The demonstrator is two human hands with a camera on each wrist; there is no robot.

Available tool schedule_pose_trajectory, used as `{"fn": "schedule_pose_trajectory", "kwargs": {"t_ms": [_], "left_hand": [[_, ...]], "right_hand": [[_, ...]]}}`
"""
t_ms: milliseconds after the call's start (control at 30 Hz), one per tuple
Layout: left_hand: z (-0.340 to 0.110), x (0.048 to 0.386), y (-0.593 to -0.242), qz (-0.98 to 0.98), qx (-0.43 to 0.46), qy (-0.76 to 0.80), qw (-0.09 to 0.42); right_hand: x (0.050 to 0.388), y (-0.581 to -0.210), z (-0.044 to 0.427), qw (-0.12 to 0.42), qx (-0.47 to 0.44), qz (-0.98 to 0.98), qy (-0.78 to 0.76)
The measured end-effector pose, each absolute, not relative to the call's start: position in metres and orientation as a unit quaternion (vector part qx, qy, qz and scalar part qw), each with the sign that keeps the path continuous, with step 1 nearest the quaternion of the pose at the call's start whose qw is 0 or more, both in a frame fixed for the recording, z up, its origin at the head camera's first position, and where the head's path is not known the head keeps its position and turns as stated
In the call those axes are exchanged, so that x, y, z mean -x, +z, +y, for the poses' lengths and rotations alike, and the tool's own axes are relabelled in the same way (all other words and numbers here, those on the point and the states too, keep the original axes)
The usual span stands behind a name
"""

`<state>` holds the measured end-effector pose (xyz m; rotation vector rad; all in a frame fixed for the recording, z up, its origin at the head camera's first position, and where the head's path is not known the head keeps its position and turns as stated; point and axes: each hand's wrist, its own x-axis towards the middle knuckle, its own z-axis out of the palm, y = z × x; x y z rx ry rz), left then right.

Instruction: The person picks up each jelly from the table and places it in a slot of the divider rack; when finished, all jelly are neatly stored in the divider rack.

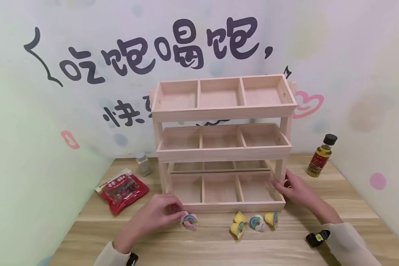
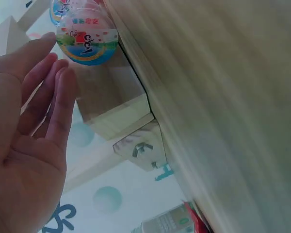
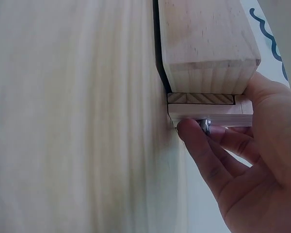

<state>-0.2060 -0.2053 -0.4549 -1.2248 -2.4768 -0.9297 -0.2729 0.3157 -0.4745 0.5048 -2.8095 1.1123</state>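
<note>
From my far-off seat I see the left hand (image 1: 154, 214) over the stripy wooden table (image 1: 199, 249), its fingers nearly straight with a small gap by the thumb, and the little jelly cups (image 1: 190, 221) are right at those fingertips (I can't tell if they touch). The right hand (image 1: 299, 189) curls its fingers and thumb round the low right post of the wooden rack (image 1: 221, 155), with yellow cups (image 1: 237, 229) between the hands and a black-topped bottle (image 1: 319, 159) past the right fingers. Behind all the fingers, the pale wall (image 1: 345, 48) has big black writing (image 1: 187, 44).
</note>
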Motion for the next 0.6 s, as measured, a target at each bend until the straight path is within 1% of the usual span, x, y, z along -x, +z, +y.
{"fn": "schedule_pose_trajectory", "kwargs": {"t_ms": [167, 367, 600], "left_hand": [[-0.204, 0.201, -0.456, -0.840, 0.422, -0.333, 0.078], [-0.200, 0.202, -0.458, -0.842, 0.431, -0.317, 0.066], [-0.204, 0.192, -0.454, -0.880, 0.382, -0.279, 0.035]], "right_hand": [[0.273, -0.474, 0.321, 0.060, -0.179, -0.913, 0.360], [0.272, -0.474, 0.324, 0.027, -0.165, -0.915, 0.366], [0.275, -0.477, 0.319, 0.026, -0.169, -0.915, 0.366]]}}
